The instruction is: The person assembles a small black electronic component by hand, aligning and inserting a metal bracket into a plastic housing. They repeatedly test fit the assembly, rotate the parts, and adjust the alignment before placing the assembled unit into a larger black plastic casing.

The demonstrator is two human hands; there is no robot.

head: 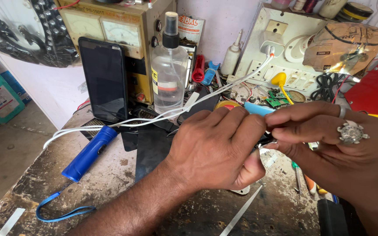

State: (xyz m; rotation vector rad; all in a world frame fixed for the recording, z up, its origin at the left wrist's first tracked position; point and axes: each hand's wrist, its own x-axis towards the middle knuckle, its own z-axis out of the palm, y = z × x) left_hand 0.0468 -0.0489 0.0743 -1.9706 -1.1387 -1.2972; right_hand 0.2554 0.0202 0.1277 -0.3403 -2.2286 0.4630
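Note:
My left hand (217, 150) is closed around a small dark object (265, 140), most of it hidden under my fingers. My right hand (333, 140), wearing a large silver ring, pinches the same object from the right with thumb and forefinger. Both hands meet above the middle of a worn, stained workbench (44, 183). A light blue tool tip (259, 109) shows just behind my left fingers.
A blue torch with a wrist strap (88, 153) lies at the left. A black phone (103, 81) leans on a yellow meter box (110, 30). A clear spray bottle (169, 70), a white cable (123, 123), a white switchboard (281, 52) and small screwdrivers (298, 175) surround the hands.

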